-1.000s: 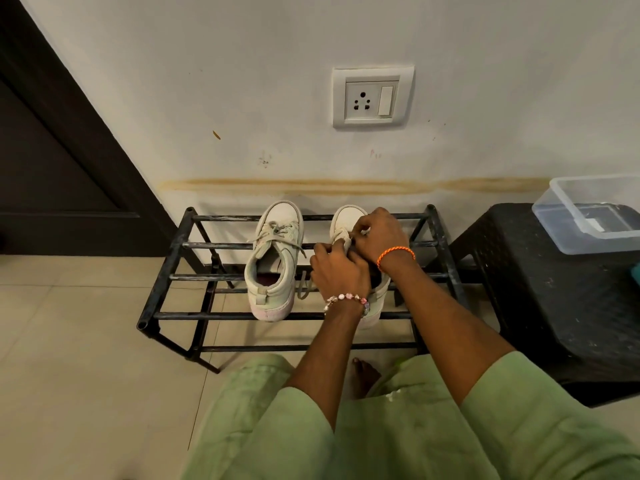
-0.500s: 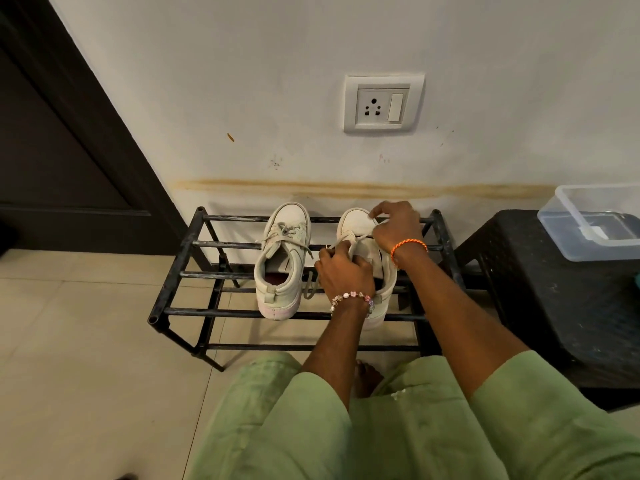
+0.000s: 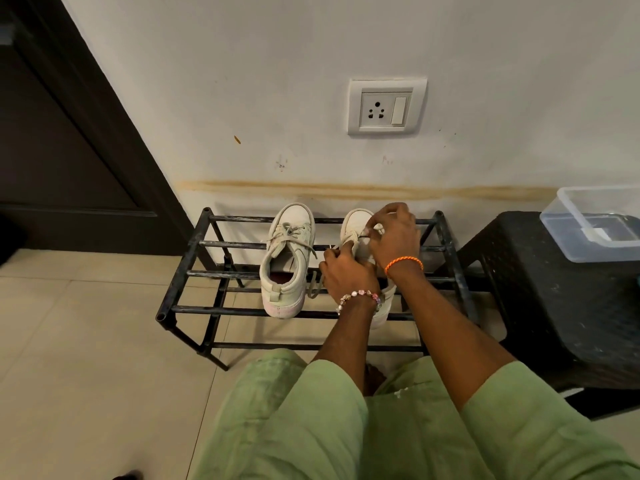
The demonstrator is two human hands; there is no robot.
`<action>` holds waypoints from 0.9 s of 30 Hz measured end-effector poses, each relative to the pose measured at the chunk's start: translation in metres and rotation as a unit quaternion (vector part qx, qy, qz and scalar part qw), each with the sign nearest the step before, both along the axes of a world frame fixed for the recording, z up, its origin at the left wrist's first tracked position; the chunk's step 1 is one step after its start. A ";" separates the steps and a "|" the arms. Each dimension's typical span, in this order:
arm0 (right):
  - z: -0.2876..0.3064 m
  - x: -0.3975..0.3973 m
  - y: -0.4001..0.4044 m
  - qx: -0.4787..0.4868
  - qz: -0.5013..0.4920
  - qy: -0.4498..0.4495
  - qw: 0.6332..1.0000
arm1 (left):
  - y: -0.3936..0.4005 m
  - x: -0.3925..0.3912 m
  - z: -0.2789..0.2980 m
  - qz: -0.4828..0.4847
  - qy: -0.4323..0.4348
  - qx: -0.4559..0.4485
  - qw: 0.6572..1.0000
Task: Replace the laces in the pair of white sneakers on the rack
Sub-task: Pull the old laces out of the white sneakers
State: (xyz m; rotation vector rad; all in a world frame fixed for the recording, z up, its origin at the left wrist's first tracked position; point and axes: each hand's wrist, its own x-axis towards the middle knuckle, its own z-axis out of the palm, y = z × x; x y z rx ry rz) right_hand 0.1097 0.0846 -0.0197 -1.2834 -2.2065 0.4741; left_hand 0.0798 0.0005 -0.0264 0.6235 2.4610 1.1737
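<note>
Two white sneakers stand toes to the wall on a black metal rack point(image 3: 194, 271). The left sneaker point(image 3: 289, 261) is laced and untouched. The right sneaker point(image 3: 355, 223) is mostly hidden under both hands. My left hand point(image 3: 348, 273), with a bead bracelet, grips the shoe's upper and lace near the tongue. My right hand point(image 3: 394, 237), with an orange thread band, pinches the lace over the eyelets near the toe. A loose grey lace end point(image 3: 313, 287) hangs between the two shoes.
A black plastic stool point(image 3: 554, 306) stands right of the rack, with a clear plastic box point(image 3: 595, 223) on it. A wall socket point(image 3: 386, 107) is above the shoes. A dark door point(image 3: 62, 150) is at the left. Beige floor tiles point(image 3: 86, 358) lie at the left.
My right hand has moved from the tongue area toward the toe of the right sneaker, drawing the lace. My left hand stays on the shoe. The camera has tilted slightly.
</note>
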 end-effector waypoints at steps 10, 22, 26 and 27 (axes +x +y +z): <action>0.040 -0.015 0.015 -0.304 -0.076 0.342 0.886 | 0.001 -0.001 -0.001 0.009 -0.007 -0.016 1.000; 0.012 0.007 0.006 -0.034 0.120 -0.234 0.964 | 0.003 0.000 -0.003 0.016 0.005 -0.021 1.000; 0.007 0.005 0.003 -0.047 0.086 -0.154 0.983 | 0.002 0.000 -0.001 0.012 0.010 -0.033 0.999; 0.007 0.003 0.003 -0.057 0.075 -0.117 0.989 | 0.001 0.000 0.000 0.013 0.013 -0.039 0.999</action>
